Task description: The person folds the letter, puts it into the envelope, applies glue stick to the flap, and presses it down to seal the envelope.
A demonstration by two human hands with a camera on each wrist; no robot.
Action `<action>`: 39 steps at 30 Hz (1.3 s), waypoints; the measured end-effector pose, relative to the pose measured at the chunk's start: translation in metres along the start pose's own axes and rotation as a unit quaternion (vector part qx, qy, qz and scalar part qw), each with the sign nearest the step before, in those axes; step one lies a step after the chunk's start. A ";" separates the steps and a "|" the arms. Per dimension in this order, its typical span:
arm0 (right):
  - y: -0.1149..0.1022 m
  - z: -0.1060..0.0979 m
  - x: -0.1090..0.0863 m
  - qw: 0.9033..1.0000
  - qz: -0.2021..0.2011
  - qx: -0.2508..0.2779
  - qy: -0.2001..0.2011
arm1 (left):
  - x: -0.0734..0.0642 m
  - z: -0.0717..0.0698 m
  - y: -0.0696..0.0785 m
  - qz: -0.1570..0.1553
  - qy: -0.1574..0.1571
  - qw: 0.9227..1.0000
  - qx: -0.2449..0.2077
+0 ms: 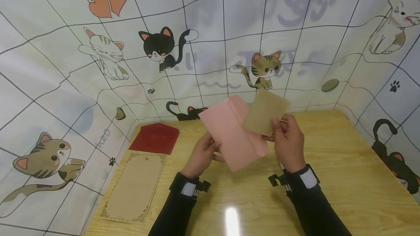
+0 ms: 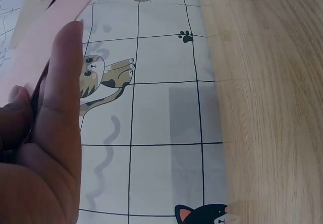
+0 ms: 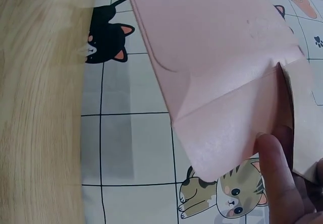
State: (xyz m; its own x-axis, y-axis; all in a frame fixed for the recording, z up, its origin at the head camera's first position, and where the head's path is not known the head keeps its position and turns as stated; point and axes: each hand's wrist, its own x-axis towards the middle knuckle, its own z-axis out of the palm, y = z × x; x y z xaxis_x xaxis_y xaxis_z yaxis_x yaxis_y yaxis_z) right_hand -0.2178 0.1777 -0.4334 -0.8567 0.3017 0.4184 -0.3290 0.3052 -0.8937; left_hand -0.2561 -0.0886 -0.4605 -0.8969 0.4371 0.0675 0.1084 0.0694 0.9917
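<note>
A pink envelope (image 1: pixel 226 132) is held up at a tilt over the table, its pointed flap open toward the right. My left hand (image 1: pixel 201 155) grips its lower left edge between thumb and fingers. In the right wrist view, the flap (image 3: pixel 222 128) hangs away from the envelope body. My right hand (image 1: pixel 290 141) pinches a folded tan paper (image 1: pixel 265 111) by its lower right corner. This paper overlaps the flap at the envelope's opening. One fingertip (image 3: pixel 267 146) of the right hand touches the flap's edge.
A red envelope (image 1: pixel 154 137) lies at the table's back left corner. In front of it is a tan sheet (image 1: pixel 134 187) with an ornate border. White cloth (image 1: pixel 210 65) printed with cats and grid lines stands behind and beside the wooden table (image 1: pixel 344 177).
</note>
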 end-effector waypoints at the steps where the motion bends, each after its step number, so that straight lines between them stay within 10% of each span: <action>1: 0.000 0.000 0.000 1.000 0.003 0.006 0.006 | 0.000 0.000 0.000 0.000 -0.002 1.000 0.000; 14: -0.001 0.003 -0.004 0.998 0.019 -0.055 0.014 | -0.001 -0.002 -0.002 0.000 -0.010 1.000 -0.007; 39: 0.004 0.012 -0.004 0.989 -0.074 -0.129 -0.019 | -0.001 -0.002 0.001 0.004 0.003 1.000 -0.006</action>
State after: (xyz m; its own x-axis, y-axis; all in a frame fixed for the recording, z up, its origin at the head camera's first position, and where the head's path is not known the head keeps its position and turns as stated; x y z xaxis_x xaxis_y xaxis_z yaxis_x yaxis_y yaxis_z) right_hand -0.2206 0.1666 -0.4406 -0.8221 0.2042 0.5315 -0.3438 0.5661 -0.7492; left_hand -0.2562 -0.0907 -0.4591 -0.8987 0.4320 0.0752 0.1094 0.0550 0.9925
